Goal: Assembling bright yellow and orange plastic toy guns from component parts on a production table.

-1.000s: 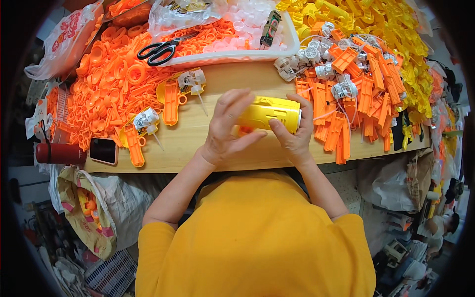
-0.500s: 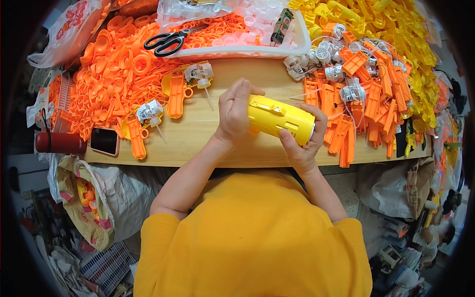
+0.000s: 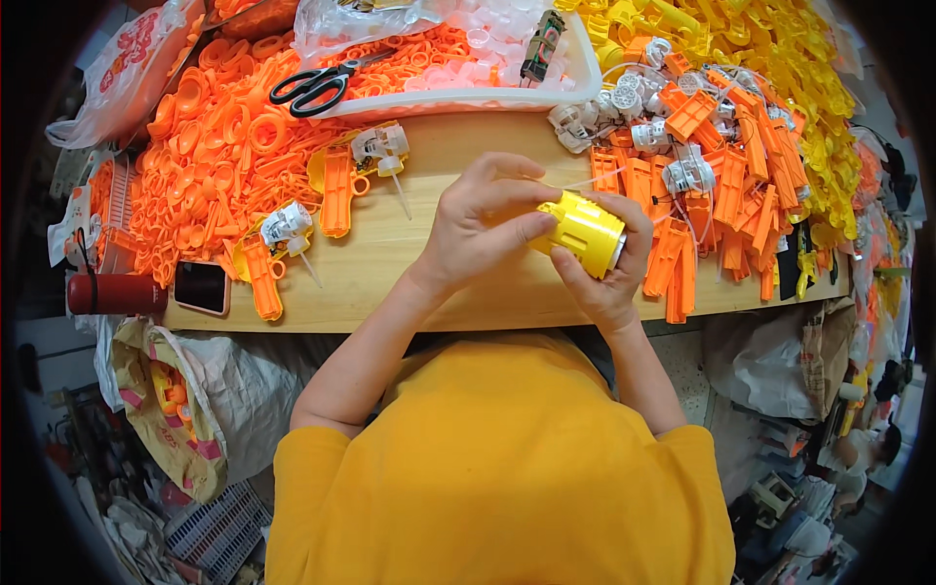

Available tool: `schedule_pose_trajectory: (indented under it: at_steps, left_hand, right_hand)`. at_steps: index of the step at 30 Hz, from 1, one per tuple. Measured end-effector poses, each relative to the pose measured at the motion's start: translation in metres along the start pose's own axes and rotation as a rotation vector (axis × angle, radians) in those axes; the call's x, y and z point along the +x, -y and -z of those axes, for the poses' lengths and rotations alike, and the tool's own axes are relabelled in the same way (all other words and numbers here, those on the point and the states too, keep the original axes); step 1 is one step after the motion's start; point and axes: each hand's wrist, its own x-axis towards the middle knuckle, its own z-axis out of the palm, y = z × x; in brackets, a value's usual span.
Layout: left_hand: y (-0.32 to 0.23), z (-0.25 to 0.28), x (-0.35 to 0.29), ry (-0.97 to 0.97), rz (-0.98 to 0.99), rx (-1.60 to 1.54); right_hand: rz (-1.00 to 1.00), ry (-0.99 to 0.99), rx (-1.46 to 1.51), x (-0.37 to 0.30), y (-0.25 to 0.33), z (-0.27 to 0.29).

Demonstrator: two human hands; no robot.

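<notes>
A yellow plastic cylinder (image 3: 587, 234) with raised ribs and a whitish right end is held above the table, in front of my chest. My right hand (image 3: 614, 263) wraps around its right end, thumb on the near side and fingers over the far side. At the other end, my left hand (image 3: 485, 219) has its thumb and fingertips pressed against the cylinder and covers part of it. To the left on the table lie two orange handle pieces (image 3: 338, 195) (image 3: 263, 278), each with a white motor-like unit and a thin rod attached.
Orange plastic parts (image 3: 210, 166) heap up at the left. A white tray (image 3: 458, 101) with scissors (image 3: 317, 88) stands at the back. Orange handles with white units (image 3: 726, 166) pile up at right, before yellow parts (image 3: 819, 146). A phone (image 3: 202, 284) and red flask (image 3: 117, 294) lie front left.
My left hand has shifted its grip, its fingers now straighter and at the cylinder's left end. The cylinder has turned and less of its length shows. My right hand keeps hold.
</notes>
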Motion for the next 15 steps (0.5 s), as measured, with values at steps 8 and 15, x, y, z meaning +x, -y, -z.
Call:
schedule_pose_trajectory:
  at_steps: [8, 15]
  left_hand:
    - [-0.009, -0.005, 0.003, -0.073, 0.131, -0.051]
    - [-0.002, -0.007, 0.006, -0.048, 0.052, -0.035]
  right_hand:
    - [-0.123, -0.068, 0.122, -0.005, 0.007, -0.006]
    - [-0.04, -0.066, 0.051, 0.0, 0.002, 0.0]
